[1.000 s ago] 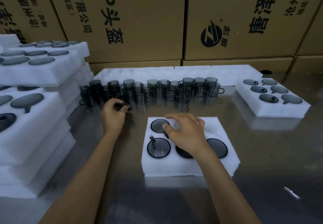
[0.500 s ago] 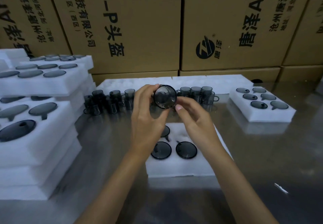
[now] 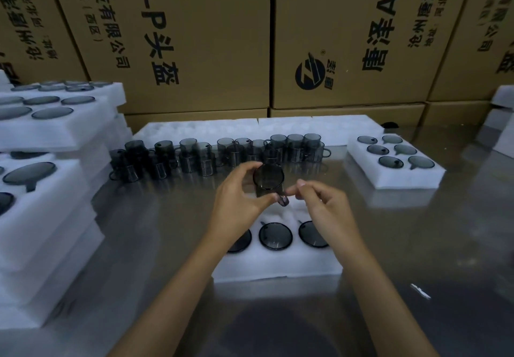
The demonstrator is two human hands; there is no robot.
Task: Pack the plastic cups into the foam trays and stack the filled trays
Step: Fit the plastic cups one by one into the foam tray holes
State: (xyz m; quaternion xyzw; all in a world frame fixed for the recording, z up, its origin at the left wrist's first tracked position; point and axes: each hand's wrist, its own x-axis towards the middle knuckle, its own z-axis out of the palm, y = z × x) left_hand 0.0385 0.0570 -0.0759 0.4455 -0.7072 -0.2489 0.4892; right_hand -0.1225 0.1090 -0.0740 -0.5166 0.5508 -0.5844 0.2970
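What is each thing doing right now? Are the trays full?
Held cup: off the table, gripped by left hand.
Right hand: pinching the cup's handle.
Front foam tray: partly filled.
Right foam tray: full, six cups.
Loose cups: upright, unpacked.

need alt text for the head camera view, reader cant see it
Two hands hold a dark plastic cup above a foam tray holding three cups. Loose cups line the metal table behind; filled trays are stacked at left.
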